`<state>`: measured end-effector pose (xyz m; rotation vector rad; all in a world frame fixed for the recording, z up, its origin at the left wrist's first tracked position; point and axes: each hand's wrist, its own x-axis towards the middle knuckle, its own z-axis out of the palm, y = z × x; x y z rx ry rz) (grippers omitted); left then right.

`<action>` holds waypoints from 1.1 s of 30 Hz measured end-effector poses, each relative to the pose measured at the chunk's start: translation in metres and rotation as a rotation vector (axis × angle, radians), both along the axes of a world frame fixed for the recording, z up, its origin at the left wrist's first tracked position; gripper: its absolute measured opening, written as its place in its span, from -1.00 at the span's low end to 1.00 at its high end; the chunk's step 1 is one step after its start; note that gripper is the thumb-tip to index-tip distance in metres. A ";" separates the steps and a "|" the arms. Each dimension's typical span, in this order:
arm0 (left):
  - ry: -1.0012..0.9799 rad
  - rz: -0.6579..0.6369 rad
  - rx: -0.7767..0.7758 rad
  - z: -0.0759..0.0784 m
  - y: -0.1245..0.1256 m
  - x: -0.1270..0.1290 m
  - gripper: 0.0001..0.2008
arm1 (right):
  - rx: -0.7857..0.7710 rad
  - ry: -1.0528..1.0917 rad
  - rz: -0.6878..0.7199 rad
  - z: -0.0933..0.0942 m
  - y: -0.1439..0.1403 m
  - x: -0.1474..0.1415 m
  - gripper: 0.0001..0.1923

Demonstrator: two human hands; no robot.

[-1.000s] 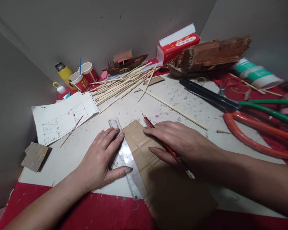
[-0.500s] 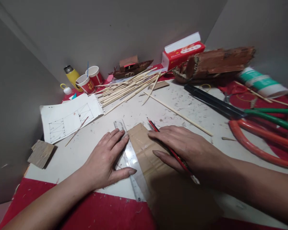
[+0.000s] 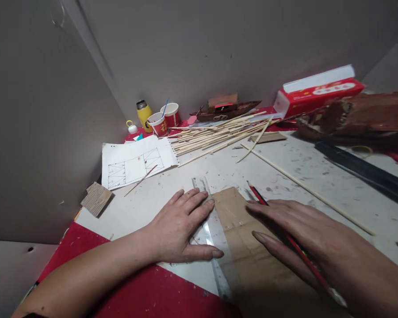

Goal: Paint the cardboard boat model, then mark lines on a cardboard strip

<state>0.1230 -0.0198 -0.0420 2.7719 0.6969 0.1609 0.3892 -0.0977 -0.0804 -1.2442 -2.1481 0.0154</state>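
My left hand [image 3: 182,227] lies flat with its fingers spread, pressing on a clear plastic ruler [image 3: 209,225]. The ruler runs lengthwise along the left edge of a brown piece of cardboard [image 3: 232,207]. In my right hand [image 3: 305,238] is a red and black pencil [image 3: 301,256], slanting between thumb and fingers with its tip pointing away from me. That hand hovers over or rests on the cardboard's right side; contact is unclear. Shadow covers the cardboard's near part.
Behind lie a sheet with a line drawing [image 3: 132,161], thin wooden sticks [image 3: 219,134], paper cups [image 3: 158,124] and a yellow bottle [image 3: 143,115]. A model boat [image 3: 223,108], red box [image 3: 318,95], larger brown model [image 3: 368,112], black blades [image 3: 361,170] and wood block [image 3: 97,199] surround the work.
The view has swung right to left, so everything sits further right and slightly lower in the picture. My left hand stays on the ruler, and the pencil remains in my right hand.
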 end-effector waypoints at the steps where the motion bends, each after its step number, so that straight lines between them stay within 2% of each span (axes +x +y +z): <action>1: 0.004 0.002 0.000 0.000 0.000 0.000 -0.07 | 0.001 0.001 0.003 0.000 -0.001 0.000 -0.60; 26: 0.012 0.014 -0.019 -0.002 0.001 0.000 -0.06 | 0.017 -0.055 0.003 -0.001 -0.002 0.002 -0.62; 33: 0.008 0.009 -0.021 -0.001 0.001 0.000 -0.07 | -0.001 0.006 -0.003 -0.006 0.000 0.002 -0.61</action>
